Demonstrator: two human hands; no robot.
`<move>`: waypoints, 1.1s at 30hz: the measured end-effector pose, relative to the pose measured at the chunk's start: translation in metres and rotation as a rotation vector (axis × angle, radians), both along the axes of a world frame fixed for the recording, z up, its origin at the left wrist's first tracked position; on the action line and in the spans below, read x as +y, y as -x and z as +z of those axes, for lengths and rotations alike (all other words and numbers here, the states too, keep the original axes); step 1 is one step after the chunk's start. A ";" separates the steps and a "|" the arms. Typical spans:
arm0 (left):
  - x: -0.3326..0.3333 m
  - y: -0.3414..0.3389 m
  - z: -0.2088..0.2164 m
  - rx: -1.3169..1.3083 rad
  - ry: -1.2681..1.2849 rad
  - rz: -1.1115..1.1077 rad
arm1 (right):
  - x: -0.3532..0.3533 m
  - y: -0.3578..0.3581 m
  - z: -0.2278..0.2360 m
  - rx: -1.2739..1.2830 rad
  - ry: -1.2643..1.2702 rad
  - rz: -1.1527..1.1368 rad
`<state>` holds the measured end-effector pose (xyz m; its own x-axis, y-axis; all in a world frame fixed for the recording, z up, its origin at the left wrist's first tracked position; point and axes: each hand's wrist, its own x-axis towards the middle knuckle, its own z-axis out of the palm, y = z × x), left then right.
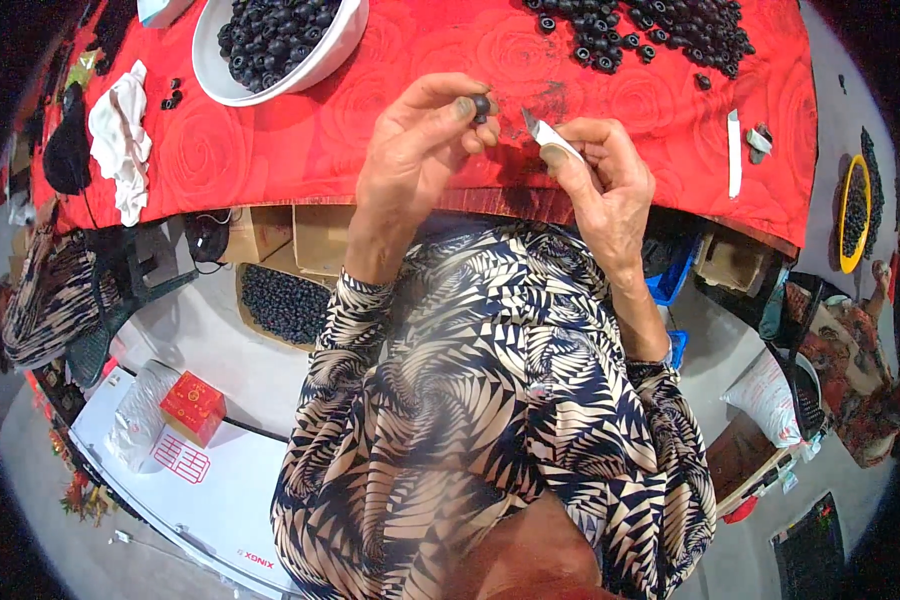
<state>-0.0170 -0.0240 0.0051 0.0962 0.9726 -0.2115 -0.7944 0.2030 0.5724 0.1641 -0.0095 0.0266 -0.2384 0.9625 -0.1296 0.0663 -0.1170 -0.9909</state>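
Black piece (481, 108): sat pinched between the thumb and fingers of the left hand (422, 135), partly hidden by them.
White-handled blade (558, 141): was grasped by the right hand (607, 172), its dark tip pointing toward the left grip, apart from the piece.
Blade work: seemed to call for a firm pinch, left fingertips clear of the edge, and short, light, controlled strokes.
White bowl (232, 92): stood beyond the left grip, toward its left, holding similar pieces.
Loose pile (692, 32): lay beyond the right grip on the red cloth (305, 150).
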 end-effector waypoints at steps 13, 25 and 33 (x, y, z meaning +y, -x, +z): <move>0.001 -0.009 0.000 0.093 -0.033 0.008 | 0.006 -0.005 0.009 -0.130 -0.307 0.066; -0.001 -0.018 -0.003 0.066 0.022 0.026 | 0.005 -0.002 0.001 -0.183 -0.465 0.088; -0.003 -0.016 -0.003 0.047 -0.021 0.008 | 0.004 0.000 0.003 -0.187 -0.434 0.098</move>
